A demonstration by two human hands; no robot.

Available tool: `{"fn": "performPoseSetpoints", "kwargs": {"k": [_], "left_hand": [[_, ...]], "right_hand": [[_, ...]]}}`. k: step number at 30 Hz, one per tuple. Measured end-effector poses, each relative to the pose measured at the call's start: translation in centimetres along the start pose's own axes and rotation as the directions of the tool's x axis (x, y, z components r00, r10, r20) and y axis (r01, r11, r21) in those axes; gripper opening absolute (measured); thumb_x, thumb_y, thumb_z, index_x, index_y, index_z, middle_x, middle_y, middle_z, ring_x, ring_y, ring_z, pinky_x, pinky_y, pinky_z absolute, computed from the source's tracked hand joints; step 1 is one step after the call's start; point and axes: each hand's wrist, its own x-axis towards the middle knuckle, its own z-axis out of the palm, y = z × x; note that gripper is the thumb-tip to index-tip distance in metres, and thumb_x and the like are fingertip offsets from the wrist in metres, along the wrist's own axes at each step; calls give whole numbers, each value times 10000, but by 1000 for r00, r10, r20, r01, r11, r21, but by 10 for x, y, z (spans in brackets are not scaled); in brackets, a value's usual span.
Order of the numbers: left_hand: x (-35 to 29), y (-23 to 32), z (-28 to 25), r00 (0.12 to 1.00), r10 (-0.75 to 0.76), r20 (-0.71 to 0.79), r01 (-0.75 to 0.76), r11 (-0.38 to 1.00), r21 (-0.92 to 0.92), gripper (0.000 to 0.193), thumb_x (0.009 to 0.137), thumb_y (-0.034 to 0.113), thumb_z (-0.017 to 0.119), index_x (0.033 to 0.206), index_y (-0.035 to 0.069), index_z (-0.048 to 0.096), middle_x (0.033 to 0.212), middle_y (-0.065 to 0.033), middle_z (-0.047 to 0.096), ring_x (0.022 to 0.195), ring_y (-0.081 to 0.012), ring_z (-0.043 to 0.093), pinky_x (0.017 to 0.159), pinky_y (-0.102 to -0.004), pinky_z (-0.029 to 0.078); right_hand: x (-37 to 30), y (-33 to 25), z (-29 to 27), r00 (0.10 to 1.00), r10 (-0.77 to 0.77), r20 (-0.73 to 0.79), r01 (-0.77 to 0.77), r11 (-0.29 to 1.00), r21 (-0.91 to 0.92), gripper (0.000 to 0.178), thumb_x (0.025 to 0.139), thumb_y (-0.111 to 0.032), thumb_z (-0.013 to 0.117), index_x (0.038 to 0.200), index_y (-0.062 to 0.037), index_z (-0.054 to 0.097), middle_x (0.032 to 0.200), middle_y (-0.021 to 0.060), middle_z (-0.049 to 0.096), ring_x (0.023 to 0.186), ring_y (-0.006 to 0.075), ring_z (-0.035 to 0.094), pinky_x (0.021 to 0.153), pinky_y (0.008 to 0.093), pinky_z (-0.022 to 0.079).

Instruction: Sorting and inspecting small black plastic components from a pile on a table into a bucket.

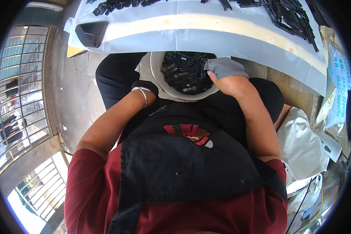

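A pale round bucket (156,74) stands between my knees, filled with small black plastic parts (185,72). Over its right side is my right hand (227,70) in a grey glove, with the thumb bare. The fingers curl down at the edge of the parts, close to the thumb; what they hold, if anything, is lost against the black pile. My left hand (147,86), in a dark covering, rests by my thigh left of the bucket. Its fingers merge with the dark clothing and are hidden. A light bracelet (143,93) circles that wrist.
Ahead is a table (206,39) under a pale printed cloth, its edge overhanging the bucket. On it lie a dark phone (93,34), small black pieces (117,6) and a pile of long black strips (290,17). White sacks (302,142) stand at my right.
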Motion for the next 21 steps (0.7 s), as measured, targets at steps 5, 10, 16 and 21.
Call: {"fn": "performPoseSetpoints", "kwargs": {"k": [5, 10, 16, 21], "left_hand": [[-1, -4, -29, 972, 58, -227, -98, 981, -168, 189, 740, 170, 522, 794, 61, 667, 829, -183, 632, 783, -312, 623, 656, -385, 494], [49, 30, -52, 987, 137, -80, -143, 987, -69, 307, 802, 291, 513, 1010, 93, 621, 968, -182, 615, 866, -313, 611, 734, -382, 487], [116, 21, 27, 985, 97, -142, -124, 973, -195, 581, 889, 422, 359, 1399, 188, 209, 1446, -76, 205, 1316, -246, 230, 1070, -365, 174], [109, 35, -2, 988, 98, -117, -117, 979, -169, 529, 905, 333, 337, 1392, 152, 238, 1446, -114, 194, 1322, -266, 213, 1069, -362, 179]], "right_hand": [[-4, 10, 3, 999, 11, -40, -9, 998, 64, 248, 841, -261, 501, 934, -45, 583, 947, 166, 584, 908, 344, 546, 784, 427, 442], [3, 2, -2, 998, -21, -57, 24, 998, 56, 261, 843, -276, 501, 933, -46, 585, 956, 162, 586, 912, 342, 546, 789, 426, 441], [6, 3, -2, 997, -9, -79, 16, 997, 82, 354, 857, -333, 470, 1002, -31, 585, 1023, 164, 584, 966, 333, 542, 851, 410, 422], [3, 11, 6, 995, 2, -103, 3, 999, 46, 371, 856, -345, 470, 1008, -28, 587, 1044, 172, 573, 984, 340, 532, 866, 410, 411]]}}
